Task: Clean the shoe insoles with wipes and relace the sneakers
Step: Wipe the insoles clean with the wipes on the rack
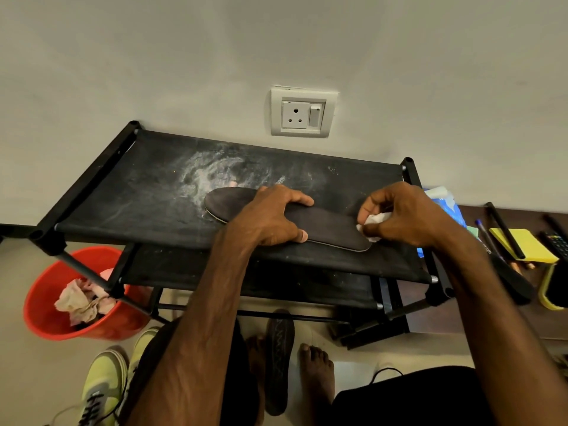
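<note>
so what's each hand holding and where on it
The left hand grips the insole across its middle; the right hand pinches a crumpled wipe against the insole's narrower end.

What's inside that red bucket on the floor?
Crumpled whitish-pink wipes are piled inside the red bucket. The black rack's frame crosses in front of it, and the pile hides whatever lies at the bottom.

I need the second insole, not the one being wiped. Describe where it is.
Find the black fabric shoe rack under the wall socket. On the floor before it, between two bare feet, lies a dark insole. Unlike the rack-top insole, it is untouched and shows a pale zigzag line.
</note>
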Demonstrator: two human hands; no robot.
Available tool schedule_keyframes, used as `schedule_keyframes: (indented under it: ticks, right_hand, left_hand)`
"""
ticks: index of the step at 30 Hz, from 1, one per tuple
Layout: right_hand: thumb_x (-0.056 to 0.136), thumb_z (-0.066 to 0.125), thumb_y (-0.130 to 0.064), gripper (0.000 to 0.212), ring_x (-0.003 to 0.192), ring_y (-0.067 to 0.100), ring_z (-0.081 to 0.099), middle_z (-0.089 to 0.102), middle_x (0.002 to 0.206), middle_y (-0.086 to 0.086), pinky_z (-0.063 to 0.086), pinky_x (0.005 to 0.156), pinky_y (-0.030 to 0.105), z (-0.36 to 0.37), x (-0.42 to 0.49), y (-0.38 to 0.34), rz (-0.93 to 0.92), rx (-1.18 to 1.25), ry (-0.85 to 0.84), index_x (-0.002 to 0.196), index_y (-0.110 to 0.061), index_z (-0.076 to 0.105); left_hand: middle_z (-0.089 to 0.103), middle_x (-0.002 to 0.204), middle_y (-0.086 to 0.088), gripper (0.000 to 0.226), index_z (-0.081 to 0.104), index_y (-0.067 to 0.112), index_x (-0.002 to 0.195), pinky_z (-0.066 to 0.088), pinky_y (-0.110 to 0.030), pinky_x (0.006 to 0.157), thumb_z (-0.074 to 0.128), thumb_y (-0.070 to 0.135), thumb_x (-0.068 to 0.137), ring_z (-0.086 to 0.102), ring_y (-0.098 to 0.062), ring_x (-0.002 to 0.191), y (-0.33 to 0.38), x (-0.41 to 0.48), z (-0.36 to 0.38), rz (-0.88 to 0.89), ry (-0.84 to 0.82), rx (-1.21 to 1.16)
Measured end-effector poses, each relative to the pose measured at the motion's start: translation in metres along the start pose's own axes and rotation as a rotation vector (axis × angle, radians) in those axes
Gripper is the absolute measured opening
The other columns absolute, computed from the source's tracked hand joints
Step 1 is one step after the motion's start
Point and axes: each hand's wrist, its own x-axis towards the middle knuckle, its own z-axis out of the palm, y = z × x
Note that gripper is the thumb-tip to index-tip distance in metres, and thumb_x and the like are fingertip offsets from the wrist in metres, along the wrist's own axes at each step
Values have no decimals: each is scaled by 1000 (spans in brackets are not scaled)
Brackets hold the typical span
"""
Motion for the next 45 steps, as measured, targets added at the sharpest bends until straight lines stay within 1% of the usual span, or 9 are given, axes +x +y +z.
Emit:
schedule_keyframes:
  ticks: [8,12,16,20,23,28,32,36,45]
  right_hand:
    - [80,78,-14,18,79,6,68,72,78,-13,53,72,21,18,12,-7,-15,-69,187,74,-30,72]
    - [84,75,-19,14,93,13,67,75,96,-7,55,88,33,32,18,-22,-89,-89,192,87,-33,76]
    - [83,77,-15,20,92,10,67,75,97,-7,58,86,37,49,19,-43,-264,-34,132,90,-34,77]
    - [84,76,-10,21,90,5,65,74,97,-9,56,84,24,39,18,-41,-248,-42,66,90,-30,78]
    - [83,73,-8,22,75,-8,60,70,81,-15,43,68,4,21,14,-25,-149,-77,83,84,-28,80]
    - [79,74,-5,27,77,5,70,76,79,-12,59,79,29,2,1,0,-52,-46,79,73,-31,78]
    - [77,79,-4,28,78,15,71,77,81,-7,60,77,35,-8,-7,0,-86,-48,-98,72,-32,79]
    - [73,84,-5,22,82,12,73,77,82,-7,61,84,36,-9,-8,-4,-112,-30,-259,77,-26,80]
    - [77,87,-12,14,77,11,74,77,77,-5,62,83,37,-7,-10,6,-17,109,-13,80,-22,79]
  left_hand:
    - [45,146,4,68,56,41,138,34,-42,116,85,31,77,34,-21,139,6,-5,-1,7,-2,46]
    - [44,148,4,70,55,41,139,34,-43,116,85,32,77,34,-21,139,7,-4,-1,2,-5,64]
    - [45,148,3,72,52,38,141,38,-47,113,84,31,77,36,-22,138,7,-2,-2,-9,-23,71]
    - [47,147,5,72,55,41,138,38,-49,113,86,32,75,37,-22,138,4,-1,-2,-3,-16,50]
    - [48,146,7,69,59,44,135,37,-47,114,88,33,73,38,-20,138,3,-1,-1,-10,0,17]
    - [52,141,8,69,61,42,133,38,-45,113,89,30,71,39,-20,136,2,0,-1,-19,1,-11]
    - [53,140,8,69,61,42,133,38,-44,113,89,28,71,39,-19,136,3,-1,-1,-28,5,-20]
    - [52,141,6,69,61,43,132,39,-42,112,89,29,71,39,-18,136,4,-2,-1,-26,12,-16]
    - [49,143,8,67,60,41,134,38,-45,113,87,31,74,38,-20,136,5,-3,-2,1,4,22]
